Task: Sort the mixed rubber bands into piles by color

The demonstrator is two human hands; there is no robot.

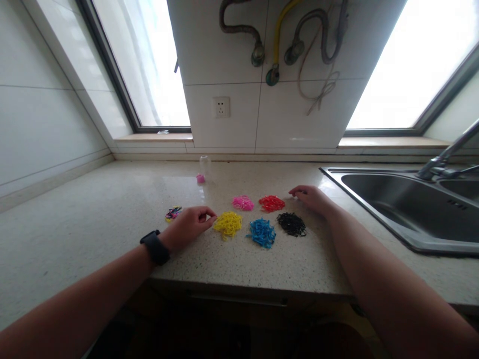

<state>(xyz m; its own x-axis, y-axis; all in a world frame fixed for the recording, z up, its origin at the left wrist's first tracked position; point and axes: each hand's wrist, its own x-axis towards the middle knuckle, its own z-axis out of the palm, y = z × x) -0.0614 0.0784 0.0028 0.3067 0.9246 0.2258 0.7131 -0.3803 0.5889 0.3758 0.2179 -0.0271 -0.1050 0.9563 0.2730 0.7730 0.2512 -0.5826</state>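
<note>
Small rubber bands lie sorted by colour in loose piles: a yellow pile (228, 224), a pink pile (243, 202), a red pile (272, 203), a blue pile (262, 233) and a black pile (292, 224). My left hand (192, 224) rests at the left edge of the yellow pile, fingers curled and thumb close to the index finger. Partly behind it sits a small mixed-colour pile (173, 213). Just right of the red pile, my right hand (310, 196) has its fingertips drawn together near the counter. Anything in either hand's fingertips is too small to make out.
A clear bottle (204, 164) stands at the back of the pale speckled counter (93, 219), with a pink cap (200, 178) by it. On the right is a steel sink (389, 204) with a faucet (437, 164). The counter's front edge runs below my forearms.
</note>
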